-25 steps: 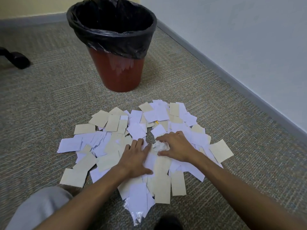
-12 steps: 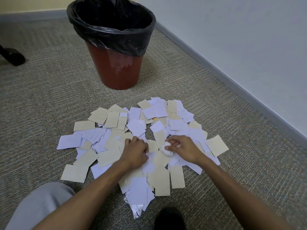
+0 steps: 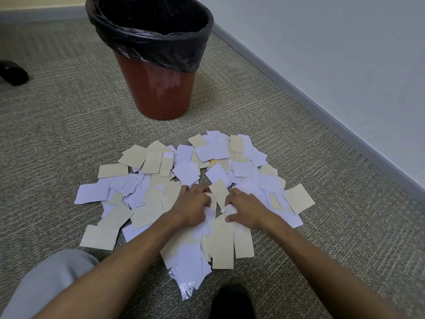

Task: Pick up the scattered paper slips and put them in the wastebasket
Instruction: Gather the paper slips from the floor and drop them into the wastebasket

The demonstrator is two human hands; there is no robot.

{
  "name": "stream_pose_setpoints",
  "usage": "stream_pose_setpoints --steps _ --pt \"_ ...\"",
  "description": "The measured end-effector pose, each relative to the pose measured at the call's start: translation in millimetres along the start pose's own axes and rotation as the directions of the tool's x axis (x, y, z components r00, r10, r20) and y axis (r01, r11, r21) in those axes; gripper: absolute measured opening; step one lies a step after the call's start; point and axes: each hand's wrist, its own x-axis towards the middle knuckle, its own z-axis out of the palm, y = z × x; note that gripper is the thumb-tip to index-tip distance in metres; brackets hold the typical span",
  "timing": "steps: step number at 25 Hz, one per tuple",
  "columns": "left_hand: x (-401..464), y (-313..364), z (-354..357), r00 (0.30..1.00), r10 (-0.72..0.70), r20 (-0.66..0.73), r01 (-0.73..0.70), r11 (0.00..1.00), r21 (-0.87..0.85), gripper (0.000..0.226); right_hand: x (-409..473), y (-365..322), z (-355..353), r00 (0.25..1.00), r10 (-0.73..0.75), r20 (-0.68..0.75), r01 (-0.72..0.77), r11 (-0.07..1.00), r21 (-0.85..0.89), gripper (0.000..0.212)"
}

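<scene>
Both hands drawn closer together since earlier, left hand (image 3: 192, 204) curled gripping flat rectangular paper slips (image 3: 147, 178), right hand (image 3: 247, 209) clutching crumpled white wad (image 3: 229, 209), bag-lined round wastebasket (image 3: 158, 88) upright on carpet (image 3: 57, 116).

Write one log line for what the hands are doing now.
left hand: grips slips | right hand: holds crumpled paper | wastebasket: beyond pile

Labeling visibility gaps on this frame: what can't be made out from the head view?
- Wastebasket inside: head view, black liner too dark to show any contents.
- Left hand fingertips: curled under into the paper slips.
- Crumpled white paper: partly covered by the right hand.
- Dark object: cut off by the left edge.
- Clear plastic: mostly under slips.
</scene>
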Motion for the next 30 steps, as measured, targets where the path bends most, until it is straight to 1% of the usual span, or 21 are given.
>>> stream_pose_setpoints --steps 1,2,4,5,6,7,9,10,12,14,16,17,18,19,21,23,25,27,28,29,30 --pt "1 1 -3 0.999 -0.016 -0.03 0.016 1.0 0.001 0.024 0 1 -2 0.999 0.014 -0.031 -0.014 0.999 0.031 0.038" --pt "2 1 -6 0.997 -0.036 -0.066 0.035 0.999 -0.014 0.023 1 4 -5 0.995 0.044 -0.089 -0.035 0.994 0.099 0.033" --pt "4 1 -12 0.987 -0.088 -0.135 0.075 0.993 -0.096 0.021 4 7 -12 0.962 0.142 -0.233 -0.064 0.947 0.315 0.029" --pt "4 -1 -15 0.981 -0.112 -0.16 0.089 0.985 -0.149 0.02 8 8 -15 0.945 0.188 -0.266 -0.057 0.9 0.433 0.031" --pt "3 -5 -17 0.974 -0.134 -0.183 0.095 0.974 -0.205 0.021 12 8 -15 0.942 0.211 -0.262 -0.043 0.849 0.527 0.035" --pt "1 -9 -19 0.965 -0.156 -0.212 0.096 0.958 -0.271 0.022 17 6 -14 0.947 0.21 -0.242 -0.034 0.816 0.576 0.039" --pt "-4 -17 -22 0.949 -0.214 -0.233 0.11 0.913 -0.392 0.03 25 1 -7 0.958 0.187 -0.218 -0.03 0.82 0.572 0.042" --pt "-5 -22 -23 0.948 -0.234 -0.218 0.127 0.901 -0.415 0.035 29 -1 -4 0.957 0.183 -0.225 -0.031 0.836 0.548 0.04" --pt "-4 -28 -26 0.953 -0.247 -0.177 0.165 0.909 -0.382 0.036 33 -5 -3 0.951 0.181 -0.249 -0.036 0.869 0.493 0.031" --pt "-1 -33 -27 0.959 -0.239 -0.152 0.184 0.933 -0.309 0.023 35 -8 -3 0.964 0.158 -0.212 -0.037 0.875 0.482 0.03" --pt "-1 -34 -31 0.964 -0.219 -0.151 0.182 0.957 -0.226 0.012 35 -10 -7 0.978 0.136 -0.158 -0.029 0.839 0.543 0.034" --pt "-3 -34 -36 0.963 -0.218 -0.159 0.184 0.961 -0.205 0.007 35 -9 -11 0.978 0.135 -0.157 -0.022 0.821 0.57 0.035" --pt "-4 -36 -40 0.96 -0.214 -0.181 0.178 0.964 -0.198 0.004 33 -8 -17 0.976 0.129 -0.175 -0.003 0.812 0.583 0.034" --pt "-6 -37 -48 0.954 -0.229 -0.194 0.189 0.96 -0.208 0.01 32 -6 -27 0.972 0.128 -0.199 0.015 0.806 0.591 0.033" --pt "-10 -43 -69 0.936 -0.263 -0.233 0.205 0.948 -0.245 0.02 29 -2 -53 0.962 0.111 -0.249 0.079 0.761 0.644 0.02" --pt "-9 -49 -97 0.908 -0.282 -0.309 0.192 0.938 -0.289 0.019 27 2 -85 0.941 0.093 -0.325 0.158 0.729 0.666 0.007" --pt "-7 -50 -130 0.854 -0.301 -0.424 0.157 0.926 -0.343 0.022 26 -2 -118 0.895 0.132 -0.427 0.211 0.718 0.664 0.006" --pt "-5 -47 -164 0.759 -0.333 -0.56 0.104 0.91 -0.401 0.016 28 -14 -154 0.838 0.19 -0.511 0.262 0.682 0.683 0.007" --pt "-3 -45 -181 0.686 -0.341 -0.643 0.062 0.908 -0.414 0.008 29 -22 -175 0.799 0.206 -0.565 0.302 0.674 0.674 0.008" --pt "-2 -42 -199 0.597 -0.332 -0.73 0.017 0.915 -0.402 0.006 31 -31 -195 0.754 0.218 -0.62 0.339 0.678 0.652 0.008" --pt "1 -40 -217 0.503 -0.297 -0.812 -0.03 0.933 -0.36 0.01 35 -41 -219 0.704 0.212 -0.678 0.382 0.692 0.613 0.009"
